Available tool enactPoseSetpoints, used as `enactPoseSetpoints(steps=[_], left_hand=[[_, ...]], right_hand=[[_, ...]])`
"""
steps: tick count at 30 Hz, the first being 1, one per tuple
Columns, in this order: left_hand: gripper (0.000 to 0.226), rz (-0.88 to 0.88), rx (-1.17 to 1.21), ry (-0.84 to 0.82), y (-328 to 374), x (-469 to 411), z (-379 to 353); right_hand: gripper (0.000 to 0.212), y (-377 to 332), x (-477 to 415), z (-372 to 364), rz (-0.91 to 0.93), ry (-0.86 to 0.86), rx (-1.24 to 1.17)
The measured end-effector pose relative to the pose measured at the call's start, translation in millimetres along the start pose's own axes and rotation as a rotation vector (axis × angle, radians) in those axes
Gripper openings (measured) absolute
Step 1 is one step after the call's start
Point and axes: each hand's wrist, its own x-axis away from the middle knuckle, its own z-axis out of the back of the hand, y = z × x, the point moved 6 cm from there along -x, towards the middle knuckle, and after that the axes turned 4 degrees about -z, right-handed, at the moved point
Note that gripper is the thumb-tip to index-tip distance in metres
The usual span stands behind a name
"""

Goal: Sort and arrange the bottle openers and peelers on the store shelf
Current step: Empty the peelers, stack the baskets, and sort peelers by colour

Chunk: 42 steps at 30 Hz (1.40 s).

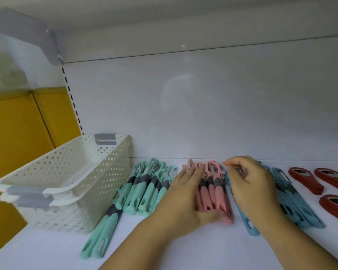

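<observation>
Peelers lie in colour groups on the white shelf (183, 254): a green pile (144, 191), a pink pile (213, 195) and a blue pile (293, 203). Two green peelers (101, 236) lie apart, nearer the front. Red bottle openers (304, 180) lie in stacks at the far right. My left hand (181, 199) rests against the left side of the pink pile, fingers straight, thumb at the pile's near end. My right hand (252, 186) has curled fingers that pinch the metal head of a single blue peeler (246, 221), which lies between the pink and blue piles.
Two stacked white perforated baskets (66, 178) with grey handles stand at the left of the shelf, next to the green pile. The white back wall (203, 114) rises just behind the peelers. A yellow panel (18, 143) shows past the shelf's left end.
</observation>
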Motion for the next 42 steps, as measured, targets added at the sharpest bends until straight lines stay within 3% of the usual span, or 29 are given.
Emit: enactPoseSetpoints(steps=[5,11,14,17,20,22,28,34,39,42], left_hand=[[0.057,0.121,-0.177,0.092,-12.1,63.5,53.6],[0.046,0.406,-0.336,0.142,-63.6,152.0,80.2],[0.044,0.438,-0.376,0.175,-62.4,157.0,76.4],[0.04,0.543,-0.399,0.205,-68.3,152.3,79.3],[0.033,0.708,-0.422,0.099,-74.0,146.8,79.2],[0.03,0.768,-0.403,0.03,-71.6,141.6,78.8],[0.037,0.85,-0.197,-0.051,-70.4,145.2,81.4],[0.04,0.876,0.167,0.087,-60.7,193.1,90.4],[0.061,0.965,0.541,0.085,-41.5,248.6,99.7],[0.057,0.912,0.783,0.233,-26.3,248.9,100.5]], right_hand=[[0.029,-11.0,10.6,-14.2,0.125,-0.054,0.038],[0.019,-36.3,41.1,-41.6,0.297,-0.218,0.027],[0.027,-58.1,67.7,-55.1,0.474,-0.268,0.173],[0.017,-68.5,90.2,-71.6,0.608,-0.389,0.253],[0.025,-72.9,99.6,-95.9,0.618,-0.609,0.39],[0.036,-76.2,96.0,-113.4,0.526,-0.735,0.445],[0.057,-67.7,95.2,-152.4,0.282,-0.867,0.4],[0.059,-60.6,97.9,-155.9,0.289,-0.875,0.385],[0.057,-58.0,96.0,-154.2,0.255,-0.893,0.355],[0.056,-57.8,92.4,-153.1,0.206,-0.876,0.301]])
